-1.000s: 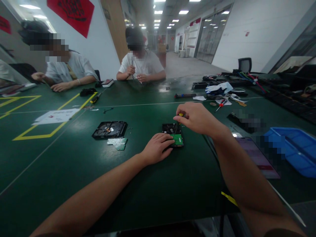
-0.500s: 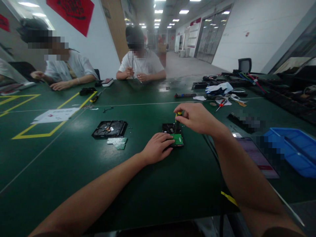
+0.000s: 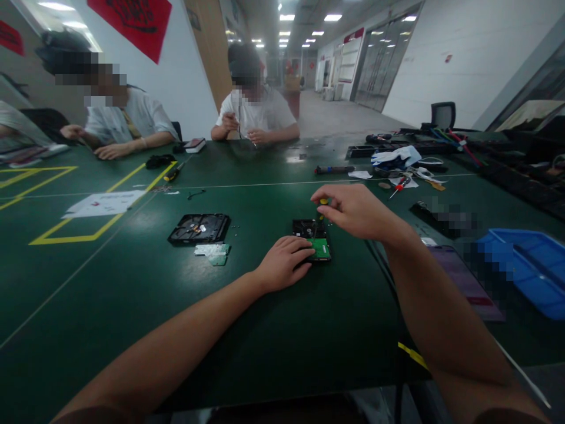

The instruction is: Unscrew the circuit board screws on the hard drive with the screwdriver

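Note:
A hard drive point(image 3: 304, 227) with a green circuit board point(image 3: 322, 248) lies on the table in front of me. My left hand point(image 3: 289, 262) holds it at its left side, fingers across the board and thumb along the near edge. Above it, my right hand point(image 3: 342, 207) pinches the yellow and black handle of a screwdriver point(image 3: 323, 202), which points down. The tip seems to meet the drive around the board's far edge; the exact contact is too small to see. To the left lie another black hard drive point(image 3: 198, 228) and a loose circuit board point(image 3: 217, 253).
Tiny screws point(image 3: 235, 227) lie beside the left drive. A blue tray point(image 3: 529, 265) and a dark flat panel point(image 3: 468, 282) are at right. Further back are a pen-shaped tool point(image 3: 334, 169), a red screwdriver point(image 3: 399, 187) and gloves point(image 3: 396, 156). Two people point(image 3: 256, 115) sit opposite; another sleeve shows far left.
The view has shifted slightly. My right fingers have turned a little on the screwdriver handle, with the screwdriver still over the drive. My left hand stays on the hard drive.

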Demonstrator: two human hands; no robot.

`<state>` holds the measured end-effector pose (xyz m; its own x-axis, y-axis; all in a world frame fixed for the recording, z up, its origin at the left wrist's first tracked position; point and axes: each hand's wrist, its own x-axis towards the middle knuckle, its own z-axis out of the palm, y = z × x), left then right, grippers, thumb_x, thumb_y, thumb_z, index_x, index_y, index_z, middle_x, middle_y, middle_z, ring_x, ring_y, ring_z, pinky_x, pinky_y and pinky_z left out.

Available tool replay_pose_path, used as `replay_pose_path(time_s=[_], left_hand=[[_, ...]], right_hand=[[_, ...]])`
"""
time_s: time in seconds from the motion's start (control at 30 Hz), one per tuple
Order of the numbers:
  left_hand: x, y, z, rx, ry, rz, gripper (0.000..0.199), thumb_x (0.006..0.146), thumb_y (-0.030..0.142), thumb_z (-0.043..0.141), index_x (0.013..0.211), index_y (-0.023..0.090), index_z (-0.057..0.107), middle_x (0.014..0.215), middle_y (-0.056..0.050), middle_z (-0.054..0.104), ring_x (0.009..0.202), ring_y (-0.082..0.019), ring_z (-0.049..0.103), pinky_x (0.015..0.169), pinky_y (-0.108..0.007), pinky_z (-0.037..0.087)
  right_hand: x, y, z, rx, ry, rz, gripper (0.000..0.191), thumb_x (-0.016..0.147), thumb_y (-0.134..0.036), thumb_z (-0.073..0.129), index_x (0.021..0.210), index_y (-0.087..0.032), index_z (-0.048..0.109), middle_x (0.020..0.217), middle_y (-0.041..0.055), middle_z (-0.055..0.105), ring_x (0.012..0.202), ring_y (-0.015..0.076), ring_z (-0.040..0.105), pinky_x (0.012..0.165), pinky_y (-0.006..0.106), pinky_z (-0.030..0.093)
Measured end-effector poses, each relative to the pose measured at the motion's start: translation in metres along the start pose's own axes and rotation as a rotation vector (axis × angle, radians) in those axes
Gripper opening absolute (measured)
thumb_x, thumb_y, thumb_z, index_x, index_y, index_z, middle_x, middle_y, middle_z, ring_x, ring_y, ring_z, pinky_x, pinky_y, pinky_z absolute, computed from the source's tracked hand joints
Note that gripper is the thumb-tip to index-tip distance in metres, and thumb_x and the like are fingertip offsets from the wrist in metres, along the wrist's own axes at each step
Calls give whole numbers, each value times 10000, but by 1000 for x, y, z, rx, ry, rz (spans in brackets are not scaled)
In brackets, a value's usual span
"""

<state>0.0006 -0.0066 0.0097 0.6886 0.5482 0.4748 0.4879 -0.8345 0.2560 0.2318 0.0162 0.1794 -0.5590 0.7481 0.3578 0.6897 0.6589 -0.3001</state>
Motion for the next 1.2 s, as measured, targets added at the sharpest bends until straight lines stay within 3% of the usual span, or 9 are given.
replay_pose_path(time_s=[0.33, 0.6, 0.77, 0.9, 1.0, 1.1, 1.2], left_hand=[[-1, -1, 1, 5, -1, -1, 371, 1042, 339, 627, 1398, 247, 672, 1404, -111, 690, 1355, -309, 621, 1161, -558, 498], [-1, -1, 0, 5, 1, 0, 365, 1048, 337, 617, 1400, 254, 669, 1410, -106, 685, 1361, -306, 620, 1165, -556, 497], [-2, -2, 1, 7, 12, 12, 365, 1056, 344, 608, 1398, 235, 669, 1406, -112, 685, 1364, -306, 617, 1168, -548, 497], [-1, -2, 1, 9, 14, 10, 360, 1055, 348, 612, 1393, 239, 672, 1403, -111, 686, 1360, -305, 619, 1165, -548, 499], [-1, -1, 0, 7, 4, 0, 356, 1055, 341, 612, 1394, 249, 671, 1404, -107, 687, 1358, -302, 621, 1168, -546, 496], [-1, 0, 0, 11, 2, 4, 353, 1052, 334, 615, 1386, 235, 672, 1409, -110, 686, 1359, -304, 620, 1169, -542, 495], [-1, -1, 0, 10, 7, 9, 353, 1053, 338, 616, 1387, 237, 671, 1409, -106, 687, 1354, -304, 623, 1163, -547, 499]], right_hand=[[0, 1, 0, 0, -13, -63, 356, 923, -111, 545, 1160, -191, 798, 1109, 85, 811, 963, 230, 706, 877, 349, 487], [0, 2, 0, -85, 6, -16, 222, 976, -292, 644, 1097, -193, 803, 1027, 82, 796, 858, 217, 681, 806, 339, 459], [2, 2, 1, -144, -17, 1, 265, 1022, -378, 637, 1033, -184, 816, 1000, 106, 813, 893, 254, 705, 817, 365, 459], [1, 1, 1, -106, -24, -38, 248, 1022, -303, 609, 1104, -197, 818, 1128, 103, 827, 1028, 271, 731, 916, 375, 479], [0, 1, 3, -68, -12, -24, 285, 981, -232, 616, 1208, -184, 782, 1148, 97, 820, 965, 244, 732, 872, 349, 484], [0, 1, 4, -77, 2, 2, 247, 964, -216, 618, 1146, -162, 775, 1052, 99, 808, 858, 225, 700, 812, 341, 466], [2, 2, 5, -90, 2, -21, 213, 1001, -264, 605, 1068, -173, 785, 1053, 105, 793, 883, 227, 684, 828, 346, 460]])
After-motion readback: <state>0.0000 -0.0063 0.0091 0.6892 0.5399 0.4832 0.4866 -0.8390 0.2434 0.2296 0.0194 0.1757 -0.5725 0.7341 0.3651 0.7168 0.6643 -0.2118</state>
